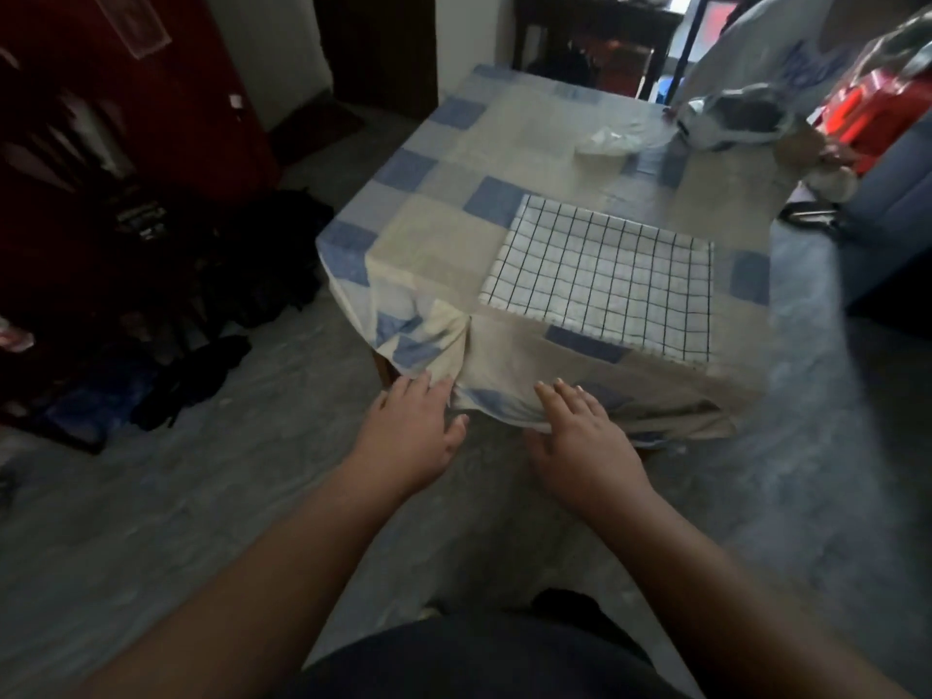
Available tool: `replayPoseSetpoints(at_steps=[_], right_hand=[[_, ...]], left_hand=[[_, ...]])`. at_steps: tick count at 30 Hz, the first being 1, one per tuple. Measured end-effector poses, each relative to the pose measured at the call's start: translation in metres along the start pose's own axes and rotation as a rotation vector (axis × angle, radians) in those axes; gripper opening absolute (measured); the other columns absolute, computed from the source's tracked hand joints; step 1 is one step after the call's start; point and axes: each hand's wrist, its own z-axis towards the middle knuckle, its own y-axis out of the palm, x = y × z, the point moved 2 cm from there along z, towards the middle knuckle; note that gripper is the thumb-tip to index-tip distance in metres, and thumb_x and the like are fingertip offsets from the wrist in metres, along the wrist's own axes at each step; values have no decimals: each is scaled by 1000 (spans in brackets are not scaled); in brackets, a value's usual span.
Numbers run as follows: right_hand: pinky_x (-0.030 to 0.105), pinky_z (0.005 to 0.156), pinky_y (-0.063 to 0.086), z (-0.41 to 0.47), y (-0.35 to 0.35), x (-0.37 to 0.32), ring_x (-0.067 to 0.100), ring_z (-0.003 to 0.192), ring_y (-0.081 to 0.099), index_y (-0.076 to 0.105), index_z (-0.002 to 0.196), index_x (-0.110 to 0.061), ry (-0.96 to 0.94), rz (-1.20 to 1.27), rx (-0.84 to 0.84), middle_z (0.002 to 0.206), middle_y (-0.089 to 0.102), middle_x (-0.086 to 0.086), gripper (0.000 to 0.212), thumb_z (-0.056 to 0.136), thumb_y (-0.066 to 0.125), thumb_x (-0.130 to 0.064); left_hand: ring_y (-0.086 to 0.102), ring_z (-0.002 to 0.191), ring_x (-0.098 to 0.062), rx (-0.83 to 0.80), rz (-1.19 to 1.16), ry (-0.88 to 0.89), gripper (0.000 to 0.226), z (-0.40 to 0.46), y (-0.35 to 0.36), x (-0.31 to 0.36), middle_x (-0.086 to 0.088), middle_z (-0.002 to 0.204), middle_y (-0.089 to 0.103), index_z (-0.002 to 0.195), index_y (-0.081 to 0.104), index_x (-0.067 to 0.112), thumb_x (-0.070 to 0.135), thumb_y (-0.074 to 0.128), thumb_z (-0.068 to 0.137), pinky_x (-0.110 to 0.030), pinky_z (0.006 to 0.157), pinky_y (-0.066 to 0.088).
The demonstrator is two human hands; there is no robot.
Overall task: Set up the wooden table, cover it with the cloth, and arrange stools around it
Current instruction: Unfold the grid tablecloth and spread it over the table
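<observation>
A beige and blue patchwork cloth (pixel 504 158) covers the table, and only a bit of wooden leg (pixel 384 369) shows under its near left corner. A folded white cloth with a black grid (pixel 605 274) lies on the near part of the top. My left hand (pixel 411 431) reaches with straight fingers to the bunched cloth at that corner. My right hand (pixel 580 436) lies flat with straight fingers on the hanging near edge of the cloth. No stool is in view.
Another person (pixel 766 53) stands at the far right of the table with plastic bags (pixel 731 118) and a red bag (pixel 877 113). Clear plastic (pixel 610 138) lies on the far tabletop. Dark clothes (pixel 166 305) are piled on the floor at left beside a red cabinet (pixel 126 93).
</observation>
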Motion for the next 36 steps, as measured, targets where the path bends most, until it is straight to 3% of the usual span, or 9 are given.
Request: replayPoseSetpoints(at_steps=[8, 16, 20, 27, 32, 36], right_hand=[[36, 124, 13, 141, -19, 61, 19, 154, 11, 18, 160, -28, 36, -12, -49, 167, 17, -2, 66, 101, 39, -52], [40, 126, 11, 287, -44, 122, 17, 155, 6, 12, 160, -31, -36, -41, -174, 168, 11, -5, 66, 102, 36, -53], [41, 125, 13, 341, -48, 131, 18, 155, 7, 12, 160, -31, -54, -33, -217, 168, 13, -4, 66, 102, 38, -51], [38, 115, 33, 408, -37, 131, 20, 146, 30, 25, 157, -25, -8, 23, -235, 158, 36, -2, 61, 102, 46, -43], [36, 112, 36, 441, -32, 120, 18, 143, 34, 28, 155, -26, 31, 19, -265, 155, 40, -3, 59, 102, 47, -40], [35, 108, 40, 455, -25, 113, 19, 138, 38, 34, 152, -24, 27, 26, -289, 149, 45, -2, 54, 102, 48, -39]], left_hand=[[28, 147, -27, -40, -34, 20, 68, 170, 6, 13, -8, 159, 33, 154, 30, 20, 53, 35, 95, -44, 119, 25], [28, 146, -24, -135, -92, -107, 62, 309, 5, 50, -8, 160, 32, 156, 27, 18, 41, 43, 101, -41, 120, 26], [38, 138, -28, -168, -202, -191, 57, 357, 3, 50, -9, 153, 41, 152, 34, 17, 35, 47, 99, -42, 116, 31], [49, 128, -31, -161, -428, -388, 51, 428, 14, 28, -15, 143, 50, 143, 43, 11, 24, 55, 96, -37, 104, 39], [56, 120, -29, -220, -456, -465, 50, 465, 28, 12, -11, 135, 56, 136, 49, 13, 29, 63, 91, -37, 99, 46], [61, 106, -26, -268, -479, -497, 48, 485, 33, 11, -10, 121, 62, 129, 50, 11, 30, 68, 89, -31, 85, 45]])
